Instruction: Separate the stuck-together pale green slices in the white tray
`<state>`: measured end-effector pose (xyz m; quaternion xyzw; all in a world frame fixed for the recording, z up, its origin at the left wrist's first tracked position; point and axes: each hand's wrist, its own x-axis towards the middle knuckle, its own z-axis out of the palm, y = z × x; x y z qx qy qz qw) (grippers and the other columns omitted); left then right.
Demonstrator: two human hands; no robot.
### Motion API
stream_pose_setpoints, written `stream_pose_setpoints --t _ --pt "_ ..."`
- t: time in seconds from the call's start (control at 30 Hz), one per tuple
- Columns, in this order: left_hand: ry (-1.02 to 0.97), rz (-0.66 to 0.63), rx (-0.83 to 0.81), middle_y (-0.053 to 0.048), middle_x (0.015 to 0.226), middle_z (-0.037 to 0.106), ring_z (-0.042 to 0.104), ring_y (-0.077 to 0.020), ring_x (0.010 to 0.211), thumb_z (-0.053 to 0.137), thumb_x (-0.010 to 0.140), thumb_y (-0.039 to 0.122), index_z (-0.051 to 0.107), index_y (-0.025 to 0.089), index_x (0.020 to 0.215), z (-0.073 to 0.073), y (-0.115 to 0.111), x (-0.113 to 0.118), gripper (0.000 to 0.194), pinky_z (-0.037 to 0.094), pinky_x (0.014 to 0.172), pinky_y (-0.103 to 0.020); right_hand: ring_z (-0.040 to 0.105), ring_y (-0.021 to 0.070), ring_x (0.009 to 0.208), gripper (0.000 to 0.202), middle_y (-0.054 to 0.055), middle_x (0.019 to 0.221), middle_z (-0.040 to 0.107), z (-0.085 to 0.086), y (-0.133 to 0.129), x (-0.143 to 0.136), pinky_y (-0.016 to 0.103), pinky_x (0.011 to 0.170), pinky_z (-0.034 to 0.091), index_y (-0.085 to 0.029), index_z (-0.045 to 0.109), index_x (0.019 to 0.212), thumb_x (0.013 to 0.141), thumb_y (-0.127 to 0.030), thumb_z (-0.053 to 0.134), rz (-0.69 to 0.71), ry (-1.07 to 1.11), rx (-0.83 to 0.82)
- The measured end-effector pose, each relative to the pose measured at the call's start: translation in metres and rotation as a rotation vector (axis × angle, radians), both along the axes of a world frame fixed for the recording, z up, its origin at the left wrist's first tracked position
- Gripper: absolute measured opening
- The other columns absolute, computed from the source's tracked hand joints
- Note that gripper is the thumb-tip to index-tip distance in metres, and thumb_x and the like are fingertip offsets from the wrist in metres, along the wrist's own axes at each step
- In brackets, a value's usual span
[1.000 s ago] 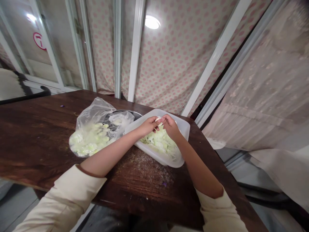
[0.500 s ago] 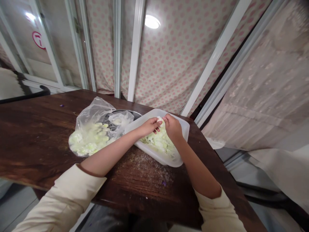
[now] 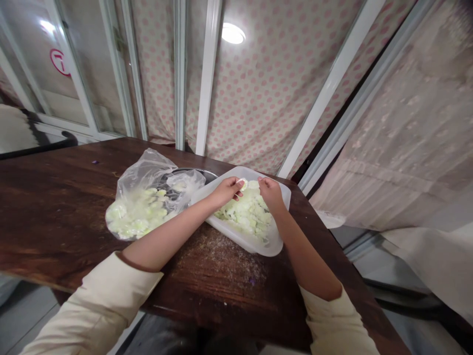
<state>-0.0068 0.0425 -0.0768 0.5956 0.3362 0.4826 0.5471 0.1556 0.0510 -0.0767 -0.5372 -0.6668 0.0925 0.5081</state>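
Observation:
Over a white plastic tub [image 3: 242,242], my left hand [image 3: 228,190] is closed on a pale vegetable piece [image 3: 243,184], which shows at the fingertips. Across a small gap, my right hand [image 3: 271,191] is pinched near the tub's right wall. Whether anything small is between its fingers is hidden. Torn pale green-white vegetable pieces [image 3: 246,214], perhaps cabbage, lie heaped inside the tub. To the left of it, a clear plastic bag [image 3: 146,170] holds more pale pieces [image 3: 138,212] of a similar look.
Behind the bag shows the rim of a dark metal pan or tray [image 3: 209,174]. White crumbs and a small purple scrap [image 3: 252,282] lie on the brown wooden table [image 3: 66,197] in front of the tub. Framed glass panels with a dotted curtain [image 3: 266,88] stand beyond the far edge.
My hands have drawn apart: the right has moved a little to the right, away from the pale piece both were at. The left hand keeps a piece and shifts slightly left.

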Motion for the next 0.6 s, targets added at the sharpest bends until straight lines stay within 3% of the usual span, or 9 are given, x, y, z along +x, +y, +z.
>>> stream_pose_setpoints --t 0.13,0.3,0.43,0.6 --pt "0.002 -0.008 0.019 0.002 0.061 0.045 0.049 -0.0069 0.055 0.05 0.078 0.028 0.045 0.013 0.067 0.001 -0.001 -0.001 0.019 0.039 0.05 -0.02 0.045 0.0119 0.06 0.031 -0.001 0.061 0.047 0.002 -0.005 -0.01 0.025 0.059 0.035 -0.018 0.047 0.066 0.079 -0.046 0.04 0.202 0.1 0.014" --pt "-0.006 -0.091 0.034 0.001 0.062 0.048 0.049 -0.007 0.056 0.051 0.078 0.029 0.048 0.013 0.071 0.002 -0.004 -0.001 0.018 0.039 0.05 -0.02 0.045 0.011 0.062 0.027 -0.002 0.064 0.046 0.006 -0.012 -0.02 0.024 0.059 0.037 -0.019 0.045 0.068 0.076 -0.044 0.046 0.379 0.019 -0.026" --pt "0.006 -0.106 0.018 0.001 0.063 0.049 0.048 -0.0065 0.055 0.051 0.078 0.029 0.048 0.013 0.071 0.003 -0.005 0.0 0.018 0.039 0.05 -0.02 0.045 0.0108 0.059 0.026 -0.003 0.061 0.045 0.005 -0.012 -0.019 0.024 0.058 0.037 -0.019 0.043 0.066 0.078 -0.042 0.044 0.366 -0.01 -0.011" --pt "0.022 -0.131 0.04 0.001 0.063 0.049 0.048 -0.0064 0.055 0.053 0.077 0.031 0.049 0.013 0.071 0.002 -0.004 0.001 0.019 0.04 0.05 -0.02 0.043 0.0117 0.054 0.028 -0.002 0.055 0.044 0.009 -0.018 -0.019 0.024 0.054 0.032 -0.02 0.044 0.063 0.082 -0.039 0.037 0.198 -0.215 0.066"
